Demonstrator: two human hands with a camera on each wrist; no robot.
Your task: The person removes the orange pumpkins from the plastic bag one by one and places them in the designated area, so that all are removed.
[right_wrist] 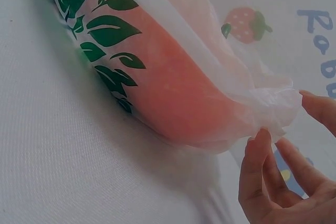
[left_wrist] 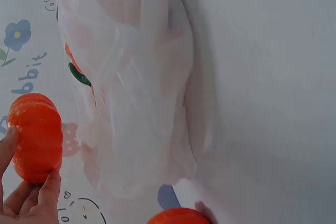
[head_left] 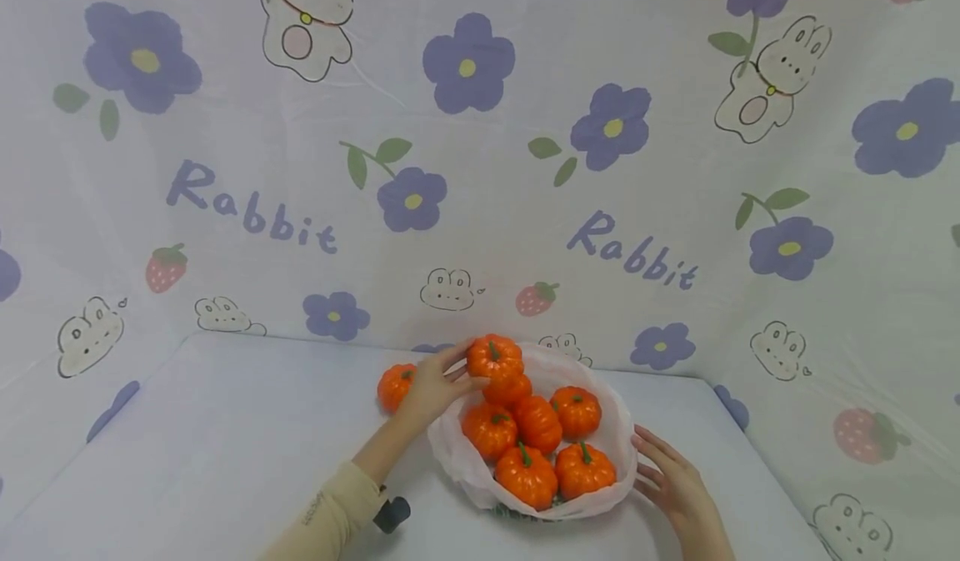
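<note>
A leaf-patterned bowl (right_wrist: 100, 35) lined with a white plastic bag (head_left: 600, 494) holds several small orange pumpkins (head_left: 525, 440). My left hand (head_left: 435, 386) grips one pumpkin (head_left: 494, 356) just above the pile at the bowl's far side; the left wrist view shows this pumpkin (left_wrist: 35, 137) held between thumb and fingers beside the bag (left_wrist: 136, 87). My right hand (head_left: 671, 478) rests open by the bowl's right side, fingertips (right_wrist: 262, 140) touching the bag's edge (right_wrist: 273, 106). Another pumpkin (head_left: 395, 385) lies on the table left of the bowl.
The white table (head_left: 210, 436) is backed by a cloth printed with purple flowers, rabbits and strawberries (head_left: 465, 169). A small black object (head_left: 392, 513) sits by my left sleeve. Bare tabletop stretches to the left of the bowl.
</note>
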